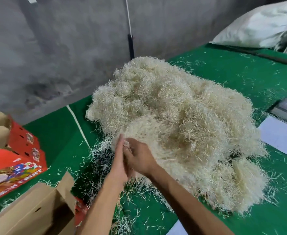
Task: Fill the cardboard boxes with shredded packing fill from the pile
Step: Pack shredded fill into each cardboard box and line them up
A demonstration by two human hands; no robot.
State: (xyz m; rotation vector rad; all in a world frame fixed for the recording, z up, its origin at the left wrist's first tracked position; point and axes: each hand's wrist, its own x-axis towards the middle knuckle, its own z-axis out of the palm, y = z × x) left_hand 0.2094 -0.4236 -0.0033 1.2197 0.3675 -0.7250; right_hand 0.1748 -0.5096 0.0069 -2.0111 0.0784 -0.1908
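Left of the pile (pixel 181 119), the open cardboard boxes (pixel 37 212) wait at the near corner of the green desk (pixel 58 136), well apart from its bulk. The left hand (pixel 120 160), fingers straight, and the right hand (pixel 137 158), fingers loosely curled, meet at the pile's near left edge; whether either grips strands I cannot tell. The shredded fill looks light, springy and tangled, so it probably sheds; a deep two-handed scoop under a clump should hold best.
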